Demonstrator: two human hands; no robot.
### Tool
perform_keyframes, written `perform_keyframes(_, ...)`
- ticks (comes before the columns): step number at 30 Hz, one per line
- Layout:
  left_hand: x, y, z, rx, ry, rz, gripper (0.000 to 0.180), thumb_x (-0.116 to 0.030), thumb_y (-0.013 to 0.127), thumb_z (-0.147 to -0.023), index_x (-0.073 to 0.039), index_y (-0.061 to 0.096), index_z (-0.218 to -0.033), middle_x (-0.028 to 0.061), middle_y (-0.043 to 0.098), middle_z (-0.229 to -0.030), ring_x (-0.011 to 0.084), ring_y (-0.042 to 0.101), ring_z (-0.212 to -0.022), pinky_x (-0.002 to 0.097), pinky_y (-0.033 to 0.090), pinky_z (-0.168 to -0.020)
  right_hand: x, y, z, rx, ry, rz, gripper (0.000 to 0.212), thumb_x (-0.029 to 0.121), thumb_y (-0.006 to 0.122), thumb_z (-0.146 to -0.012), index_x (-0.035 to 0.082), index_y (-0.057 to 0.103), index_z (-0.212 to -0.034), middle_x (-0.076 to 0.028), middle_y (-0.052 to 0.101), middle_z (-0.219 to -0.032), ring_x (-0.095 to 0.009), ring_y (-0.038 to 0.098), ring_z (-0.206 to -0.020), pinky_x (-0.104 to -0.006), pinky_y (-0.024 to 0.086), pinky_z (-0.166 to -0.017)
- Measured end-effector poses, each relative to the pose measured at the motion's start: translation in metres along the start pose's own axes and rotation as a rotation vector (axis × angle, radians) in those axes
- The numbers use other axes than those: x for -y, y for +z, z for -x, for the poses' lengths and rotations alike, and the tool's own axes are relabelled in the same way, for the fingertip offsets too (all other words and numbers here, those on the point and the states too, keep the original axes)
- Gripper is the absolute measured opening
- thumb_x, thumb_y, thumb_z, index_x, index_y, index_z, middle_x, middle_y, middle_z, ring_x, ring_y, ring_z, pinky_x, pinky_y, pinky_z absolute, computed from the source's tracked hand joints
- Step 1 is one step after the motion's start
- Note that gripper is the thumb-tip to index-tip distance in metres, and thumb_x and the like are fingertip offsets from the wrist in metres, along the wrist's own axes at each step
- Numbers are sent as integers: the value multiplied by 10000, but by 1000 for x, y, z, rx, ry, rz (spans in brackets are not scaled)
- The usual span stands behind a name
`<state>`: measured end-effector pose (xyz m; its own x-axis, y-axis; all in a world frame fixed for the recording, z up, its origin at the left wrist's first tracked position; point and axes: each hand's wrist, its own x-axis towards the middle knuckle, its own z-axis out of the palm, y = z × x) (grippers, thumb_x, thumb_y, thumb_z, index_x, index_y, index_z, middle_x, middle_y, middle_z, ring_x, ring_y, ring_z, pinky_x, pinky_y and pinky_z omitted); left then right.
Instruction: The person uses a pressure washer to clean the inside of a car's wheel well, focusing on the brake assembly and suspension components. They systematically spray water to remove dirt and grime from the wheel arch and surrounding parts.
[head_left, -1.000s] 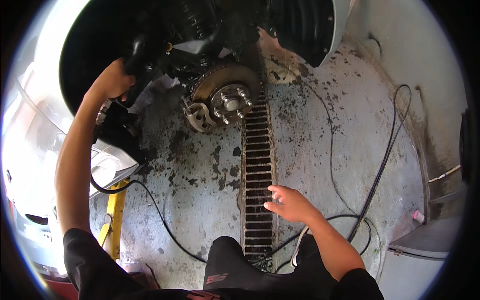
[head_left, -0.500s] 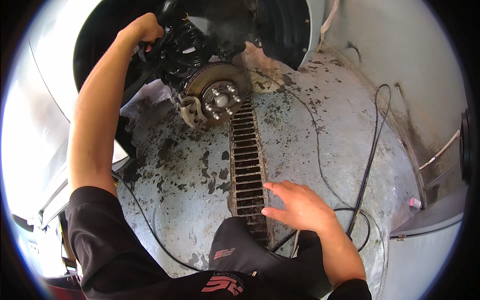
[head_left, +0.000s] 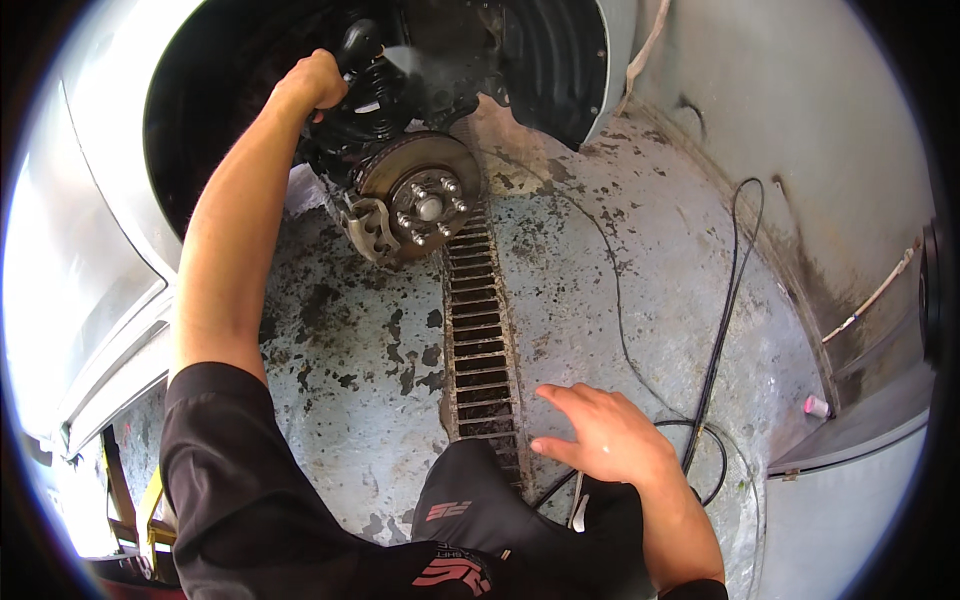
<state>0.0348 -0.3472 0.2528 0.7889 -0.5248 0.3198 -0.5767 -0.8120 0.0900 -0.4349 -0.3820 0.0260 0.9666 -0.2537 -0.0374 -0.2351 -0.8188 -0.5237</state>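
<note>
My left hand reaches into the black wheel arch of a car, its fingers wrapped round a black spray gun with a rounded top. A pale fan of mist leaves its small orange tip toward the right. Just below are the dark suspension parts, with the coil spring partly behind the spray gun and hand. Lower still sit the brake disc with its studded hub and a metal brake caliper. Above my knee, my right hand hovers with thumb and fingers apart, holding nothing.
A slotted floor drain runs from below the disc toward my legs. Black hose loops lie on the patchy grey floor to the right. A small pink-and-white container rests by the wall. The pale car body borders the left.
My left hand has shifted right and slightly down with the spray gun, which shows more fully now. The right hand stays open, slightly lower. The whole view has shifted a little.
</note>
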Motion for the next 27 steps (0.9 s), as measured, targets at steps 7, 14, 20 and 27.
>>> perform_keyframes(7, 35, 1, 8, 6, -75, -9, 356, -122, 604, -911, 111, 618, -1180, 244, 746, -929, 312, 763, -749, 422, 585, -723, 1, -11, 9, 42, 59, -32, 676, 431, 695, -905, 72, 496, -1443, -214, 633, -1241, -405, 629, -1105, -480, 488, -972)
perform_keyframes(14, 49, 13, 27, 54, -114, 12, 342, -115, 599, -902, 104, 599, -1165, 242, 743, -917, 304, 757, -722, 433, 575, -716, -4, -7, 2, 74, 113, -26, 691, 451, 731, -877, 72, 525, -1418, -188, 636, -1267, -374, 618, -1167, -441, 504, -988)
perform_keyframes(20, 58, 10, 38, 52, -137, 5, 328, -75, 593, -889, 106, 600, -1162, 243, 739, -947, 299, 755, -715, 427, 577, -669, -1, 1, -1, 77, 63, -37, 695, 452, 722, -886, 78, 513, -1433, -193, 632, -1269, -377, 610, -1181, -445, 502, -993)
perform_keyframes(27, 57, 13, 38, 46, -141, 20, 446, -73, 594, -894, 79, 487, -1300, 227, 738, -926, 297, 749, -697, 428, 582, -671, -3, 5, 3, 46, 13, -5, 663, 441, 681, -916, 59, 510, -1429, -222, 638, -1226, -401, 628, -1116, -478, 501, -965)
